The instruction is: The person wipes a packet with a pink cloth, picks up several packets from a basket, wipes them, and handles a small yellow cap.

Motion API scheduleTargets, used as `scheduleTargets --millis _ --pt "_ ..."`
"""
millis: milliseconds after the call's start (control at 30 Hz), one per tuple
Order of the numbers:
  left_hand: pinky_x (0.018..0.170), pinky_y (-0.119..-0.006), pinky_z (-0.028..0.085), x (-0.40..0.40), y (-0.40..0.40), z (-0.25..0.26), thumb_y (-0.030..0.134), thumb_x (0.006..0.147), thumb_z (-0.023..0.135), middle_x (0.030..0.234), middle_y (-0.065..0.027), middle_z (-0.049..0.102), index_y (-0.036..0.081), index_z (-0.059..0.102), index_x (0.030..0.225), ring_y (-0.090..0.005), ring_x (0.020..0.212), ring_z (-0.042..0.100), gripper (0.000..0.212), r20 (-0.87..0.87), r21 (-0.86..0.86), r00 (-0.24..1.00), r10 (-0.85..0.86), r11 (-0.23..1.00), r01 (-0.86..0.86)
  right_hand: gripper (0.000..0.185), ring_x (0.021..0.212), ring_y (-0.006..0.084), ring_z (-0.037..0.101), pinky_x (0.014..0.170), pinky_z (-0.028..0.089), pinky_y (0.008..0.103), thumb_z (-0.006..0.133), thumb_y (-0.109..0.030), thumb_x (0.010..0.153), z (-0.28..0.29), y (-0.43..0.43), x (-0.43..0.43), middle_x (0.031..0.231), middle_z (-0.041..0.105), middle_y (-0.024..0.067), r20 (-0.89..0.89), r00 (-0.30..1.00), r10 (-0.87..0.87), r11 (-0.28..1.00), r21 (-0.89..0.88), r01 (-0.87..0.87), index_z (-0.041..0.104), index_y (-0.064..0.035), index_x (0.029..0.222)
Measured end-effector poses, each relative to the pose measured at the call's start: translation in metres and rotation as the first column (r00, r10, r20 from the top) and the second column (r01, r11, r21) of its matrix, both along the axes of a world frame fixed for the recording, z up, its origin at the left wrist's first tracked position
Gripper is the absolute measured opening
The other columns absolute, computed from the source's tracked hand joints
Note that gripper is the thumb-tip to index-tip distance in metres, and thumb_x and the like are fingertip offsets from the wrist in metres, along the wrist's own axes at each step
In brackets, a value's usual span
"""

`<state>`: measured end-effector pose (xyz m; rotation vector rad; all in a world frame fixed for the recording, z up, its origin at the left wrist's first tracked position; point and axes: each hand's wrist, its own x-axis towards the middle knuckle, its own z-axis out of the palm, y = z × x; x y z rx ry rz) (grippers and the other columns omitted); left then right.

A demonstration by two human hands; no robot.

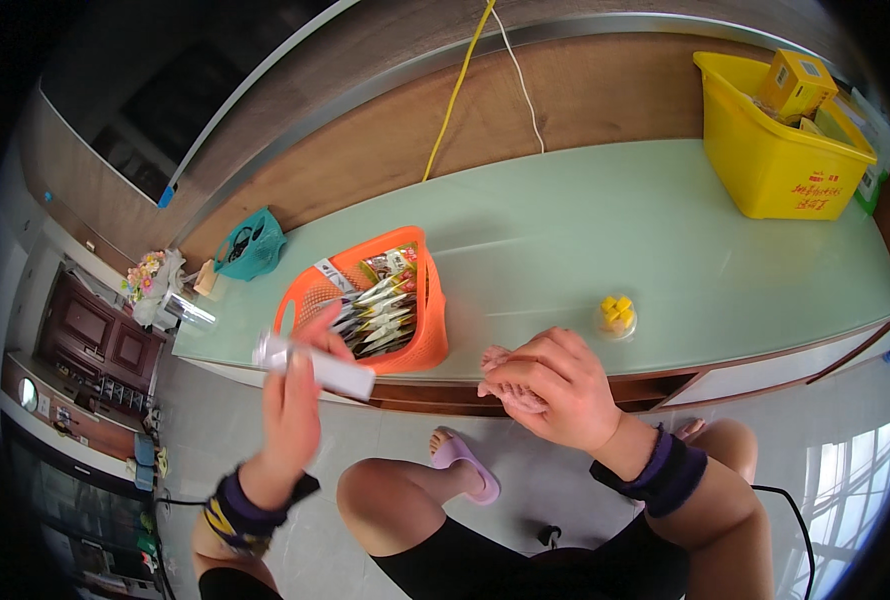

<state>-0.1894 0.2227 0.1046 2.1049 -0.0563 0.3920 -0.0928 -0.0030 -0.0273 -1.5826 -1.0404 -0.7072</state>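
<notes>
My left hand grips a white, slim object with a clear, shiny end; it is blurred, so its kind cannot be told. Just beyond it, an orange plastic basket holds a row of upright packets. In my right hand is a crumpled pink cloth, held over the front edge of the glass-topped cabinet. Beyond and to the right of that hand, a small round clear container with yellow cubes stands on the glass top.
A yellow plastic bin with boxes stands at the back right. At the left end are a teal basket and a bouquet of flowers. A yellow cable and a white cable hang at the back. Open shelving lies under the top.
</notes>
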Motion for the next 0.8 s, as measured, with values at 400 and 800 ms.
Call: scheduleTargets --millis 400,800 --pt "0.065 -0.024 0.052 0.114 0.095 0.001 0.018 0.093 0.063 0.093 -0.0039 0.068 0.003 0.065 0.114 -0.0094 0.076 0.064 0.026 -0.102 0.218 0.961 0.258 0.948 -0.232 0.024 0.072 0.0179 0.055 0.061 0.042 0.0305 0.074 -0.008 0.071 0.005 -0.015 -0.008 0.083 0.059 -0.0039 0.062 0.997 -0.036 0.999 -0.013 0.037 0.065 -0.0197 0.090" --pt "0.067 -0.023 0.049 0.129 0.104 -0.019 0.006 0.081 0.073 0.092 -0.0034 0.064 0.005 0.067 0.111 -0.0090 0.073 0.060 0.030 0.012 0.400 0.983 0.183 0.900 -0.173 0.036 0.073 0.0208 0.055 0.063 0.042 0.0323 0.080 -0.009 0.063 0.008 -0.029 -0.010 0.087 0.062 -0.0013 0.075 0.997 -0.011 0.999 -0.039 0.014 0.066 -0.0156 0.096"
